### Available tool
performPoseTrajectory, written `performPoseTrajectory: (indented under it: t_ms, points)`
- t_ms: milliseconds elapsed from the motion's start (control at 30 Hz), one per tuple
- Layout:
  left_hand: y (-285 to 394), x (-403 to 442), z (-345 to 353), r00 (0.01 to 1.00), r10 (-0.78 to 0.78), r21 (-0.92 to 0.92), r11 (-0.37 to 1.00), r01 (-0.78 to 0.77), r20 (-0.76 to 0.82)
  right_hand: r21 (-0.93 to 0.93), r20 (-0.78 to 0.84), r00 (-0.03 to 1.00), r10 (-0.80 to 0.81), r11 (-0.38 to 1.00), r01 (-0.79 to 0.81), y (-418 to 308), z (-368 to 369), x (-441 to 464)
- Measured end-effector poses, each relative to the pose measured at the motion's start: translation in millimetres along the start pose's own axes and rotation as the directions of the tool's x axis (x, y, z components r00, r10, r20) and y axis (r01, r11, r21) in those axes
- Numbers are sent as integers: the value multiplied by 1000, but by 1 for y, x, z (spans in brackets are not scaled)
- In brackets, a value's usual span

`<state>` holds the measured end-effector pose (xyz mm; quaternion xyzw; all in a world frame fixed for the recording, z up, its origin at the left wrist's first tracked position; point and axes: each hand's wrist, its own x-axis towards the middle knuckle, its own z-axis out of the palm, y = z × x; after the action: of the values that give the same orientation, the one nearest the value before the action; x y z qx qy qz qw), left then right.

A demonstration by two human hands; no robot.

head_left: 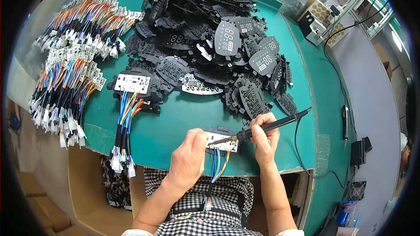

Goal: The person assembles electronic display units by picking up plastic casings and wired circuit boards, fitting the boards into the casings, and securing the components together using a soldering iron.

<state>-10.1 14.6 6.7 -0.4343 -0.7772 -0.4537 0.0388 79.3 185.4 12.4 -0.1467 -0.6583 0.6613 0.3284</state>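
Black soldering iron (pixel 284 121) clamped in right grip (pixel 265 143), presumably for aim; tip over white circuit board (pixel 229 147) near front edge of tabletop (pixel 151 142). Left grip (pixel 188 159) at board's left end, perhaps steadying; clamped or not, can't tell from here. Panels (pixel 226 39) heaped toward back edge, likely within reach.

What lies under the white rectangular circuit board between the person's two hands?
A black plastic piece shows past the top edge of the white rectangular circuit board. The board covers its middle, so that part cannot be seen.
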Motion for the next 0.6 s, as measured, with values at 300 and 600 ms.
performPoseTrajectory:
  t_ms: [300, 600]
  points:
    - [0, -1, 0, 1000, -6, -11, 1000, 6, -1, 0, 1, 1000, -3, 1000, 3, -1, 3, 0]
    - [1, -1, 0, 1000, 9, 3, 1000, -9, -1, -13, 5, 1000, -11, 1000, 11, -1, 3, 1]
